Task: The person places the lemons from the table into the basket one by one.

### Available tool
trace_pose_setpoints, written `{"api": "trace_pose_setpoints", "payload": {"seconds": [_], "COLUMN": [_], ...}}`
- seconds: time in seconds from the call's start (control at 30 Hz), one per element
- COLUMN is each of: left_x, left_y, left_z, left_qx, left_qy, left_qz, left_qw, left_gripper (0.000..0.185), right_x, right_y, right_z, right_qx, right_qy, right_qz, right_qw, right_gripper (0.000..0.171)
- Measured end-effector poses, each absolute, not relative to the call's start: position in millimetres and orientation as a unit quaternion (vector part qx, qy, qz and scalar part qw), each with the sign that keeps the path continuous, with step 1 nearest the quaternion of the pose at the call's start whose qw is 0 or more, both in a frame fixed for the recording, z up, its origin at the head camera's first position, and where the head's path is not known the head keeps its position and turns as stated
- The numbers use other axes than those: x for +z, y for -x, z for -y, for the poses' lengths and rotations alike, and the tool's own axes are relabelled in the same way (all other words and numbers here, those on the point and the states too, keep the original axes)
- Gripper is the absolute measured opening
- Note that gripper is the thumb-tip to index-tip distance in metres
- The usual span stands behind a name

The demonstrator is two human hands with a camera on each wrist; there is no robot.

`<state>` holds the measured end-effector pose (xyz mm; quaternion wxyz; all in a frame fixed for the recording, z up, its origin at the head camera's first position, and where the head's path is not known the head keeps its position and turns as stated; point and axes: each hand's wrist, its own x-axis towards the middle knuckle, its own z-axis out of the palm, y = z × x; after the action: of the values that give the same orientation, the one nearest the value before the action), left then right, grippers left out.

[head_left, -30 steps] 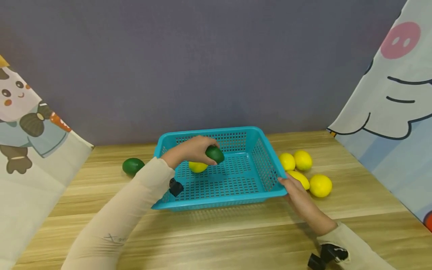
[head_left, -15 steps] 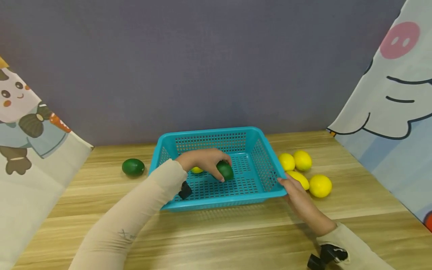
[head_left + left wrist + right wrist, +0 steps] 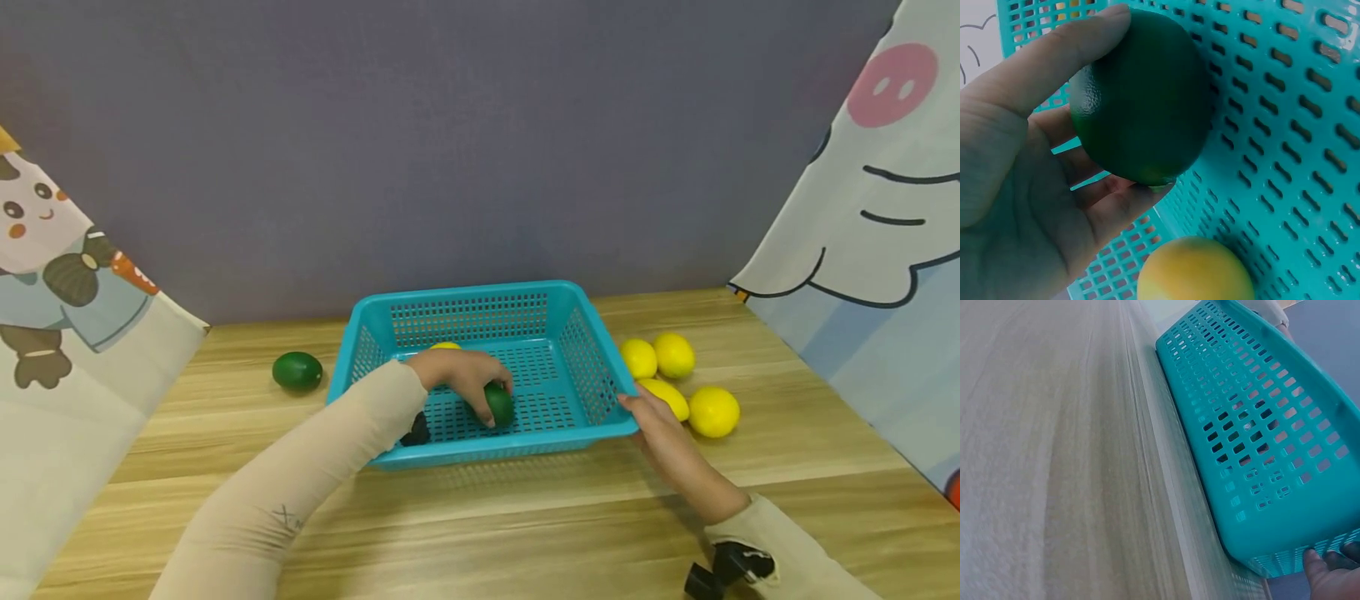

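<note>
Lime (image 3: 498, 404) first: from the head view, you have brought it lower and nearer to you than it was a moment ago, so it now sits down at the floor of the blue basket (image 3: 570, 292), toward the front wall. Your left hand (image 3: 465, 379) covers it from above, fingers curled round it. With that hand shifted forward, a lemon (image 3: 446, 345) shows behind it in the basket. Your right hand (image 3: 660, 429) has stayed at the basket's front right corner, fingers against the rim; four more lemons (image 3: 712, 411) lie on the wooden table (image 3: 525, 517) just right of it, and a second lime (image 3: 297, 371) lies left of the basket.

On the left wrist view, your left hand (image 3: 1016, 206) grasps the lime (image 3: 1141, 100) between thumb and fingers, close against the basket's mesh (image 3: 1291, 125), the lemon (image 3: 1194, 272) just below.

On the right wrist view, your fingertips (image 3: 1329, 575) touch the basket's corner (image 3: 1285, 559); whether they grip it cannot be told.
</note>
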<state>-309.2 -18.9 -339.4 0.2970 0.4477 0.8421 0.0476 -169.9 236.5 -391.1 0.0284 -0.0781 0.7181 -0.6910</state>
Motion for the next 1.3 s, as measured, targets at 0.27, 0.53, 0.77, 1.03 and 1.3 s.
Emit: {"api": "trace_pose_setpoints", "payload": {"seconds": [0.27,0.53,0.77,1.03,1.3], "left_x": [-340.6,-339.7,-336.3,-324.7,-311.2], "left_y": [310.3,310.8,313.3,315.7,322.1], "left_z": [20.8,23.3,24.0,31.3,40.6], "left_qx": [0.075,0.083,0.094,0.12,0.165], "left_qy": [-0.435,-0.424,-0.429,-0.434,-0.452], "left_qz": [-0.839,-0.841,-0.833,-0.83,-0.82], "left_qw": [0.317,0.325,0.336,0.33,0.31], "left_gripper": [0.047,0.052,0.058,0.057,0.056], "right_x": [-388.6,-389.1,-389.9,-389.4,-388.8], "right_y": [169.1,169.0,168.9,169.0,168.1], "right_z": [-236.2,-236.4,-235.9,-235.9,-235.6], "right_qx": [-0.68,-0.674,-0.679,-0.675,-0.676], "right_qy": [0.07,0.071,0.073,0.067,0.067], "right_qz": [-0.729,-0.735,-0.73,-0.733,-0.733], "right_qw": [0.033,0.04,0.029,0.039,0.035], "right_gripper": [0.055,0.056,0.054,0.056,0.054]}}
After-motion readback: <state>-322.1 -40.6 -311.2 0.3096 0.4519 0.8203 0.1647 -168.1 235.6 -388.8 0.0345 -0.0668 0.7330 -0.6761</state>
